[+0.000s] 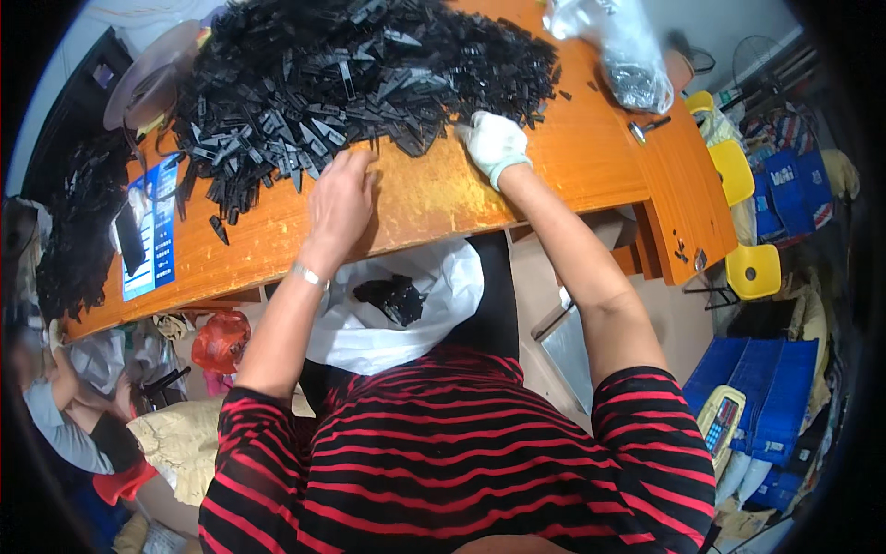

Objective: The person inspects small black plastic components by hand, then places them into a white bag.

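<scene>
A large heap of small black plastic clips lies across the wooden table. My left hand, bare with a metal band at the wrist, rests at the heap's front edge. Its fingers are bent and close together, tips among the nearest clips; what they hold, if anything, is hidden. In a white glove, my right hand is closed at the heap's right front edge, and its contents are hidden too. Below the table edge, a white bag stands open in front of me with black pieces inside.
A blue printed sheet lies at the left. At the right are a clear plastic bag and a metal tool. Yellow stools, blue bins and a scale stand beyond. Another person sits far left.
</scene>
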`<act>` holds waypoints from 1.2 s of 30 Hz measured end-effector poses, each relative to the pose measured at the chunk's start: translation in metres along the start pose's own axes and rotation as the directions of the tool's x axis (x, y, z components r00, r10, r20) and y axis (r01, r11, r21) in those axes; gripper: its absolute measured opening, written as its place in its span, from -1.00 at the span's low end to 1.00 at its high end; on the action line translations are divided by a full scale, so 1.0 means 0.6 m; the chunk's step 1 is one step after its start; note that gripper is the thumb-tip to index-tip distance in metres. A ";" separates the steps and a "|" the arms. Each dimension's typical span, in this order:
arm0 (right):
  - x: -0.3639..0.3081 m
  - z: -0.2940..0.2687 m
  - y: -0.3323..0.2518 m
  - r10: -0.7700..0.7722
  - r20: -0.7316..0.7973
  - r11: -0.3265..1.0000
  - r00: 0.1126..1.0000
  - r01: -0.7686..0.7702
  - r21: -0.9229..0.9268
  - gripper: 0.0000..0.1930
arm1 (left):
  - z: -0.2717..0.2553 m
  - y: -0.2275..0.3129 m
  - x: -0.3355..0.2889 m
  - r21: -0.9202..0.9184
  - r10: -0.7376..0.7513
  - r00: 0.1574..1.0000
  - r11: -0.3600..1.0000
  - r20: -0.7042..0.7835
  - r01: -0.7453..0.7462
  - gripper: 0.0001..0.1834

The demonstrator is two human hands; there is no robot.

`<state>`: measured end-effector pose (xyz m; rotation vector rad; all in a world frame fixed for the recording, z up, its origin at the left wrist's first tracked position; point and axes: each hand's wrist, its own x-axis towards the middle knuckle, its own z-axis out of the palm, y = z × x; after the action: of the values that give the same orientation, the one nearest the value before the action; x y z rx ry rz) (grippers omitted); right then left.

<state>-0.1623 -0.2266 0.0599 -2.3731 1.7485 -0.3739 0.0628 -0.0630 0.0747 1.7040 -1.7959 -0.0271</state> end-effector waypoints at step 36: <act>-0.131 -0.047 -0.055 -0.187 0.262 0.631 0.947 -0.089 0.771 -0.86 | 0.071 0.010 -0.017 -0.864 -0.193 0.973 0.461 0.127 0.204 -0.74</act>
<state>-0.1630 -0.1415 0.0884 -1.7047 1.0404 -0.5716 0.0374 -0.0702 0.0394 1.0879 -1.1736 -0.9202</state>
